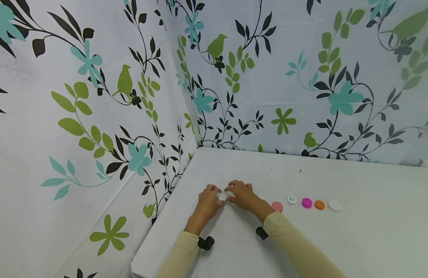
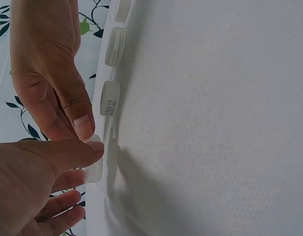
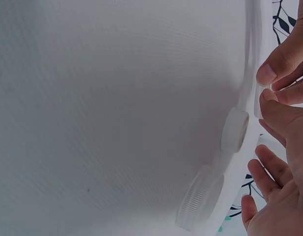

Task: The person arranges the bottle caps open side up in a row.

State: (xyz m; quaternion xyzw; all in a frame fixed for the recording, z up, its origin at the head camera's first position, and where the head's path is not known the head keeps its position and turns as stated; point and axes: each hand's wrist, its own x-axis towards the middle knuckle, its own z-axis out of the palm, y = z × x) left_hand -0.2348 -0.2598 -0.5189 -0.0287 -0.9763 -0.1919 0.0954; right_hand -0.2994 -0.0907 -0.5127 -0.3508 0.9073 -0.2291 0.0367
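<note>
A small pale cap was being held in the gap between the two hands, right at the fingertips and pretty much in the middle. By the left hand it was pinched at one side, with the thumb laid over its rim, as was seen best from the left wrist. By the right hand it was gripped from the other side, thumb tip close to the left thumb and the other fingers spread a bit. Both grips were kept narrow. Whether one piece or two was held there couldn't be told, since most of it was covered by fingers.

Off to the right of both hands, a loose row of round caps was laid out on the white table. The coral cap was placed nearest, just beside the right forearm, followed by a white cap with a dark green mark, a magenta cap, an orange cap and a plain white cap. The wall behind was covered with a leaf-and-bird patterned cloth.
</note>
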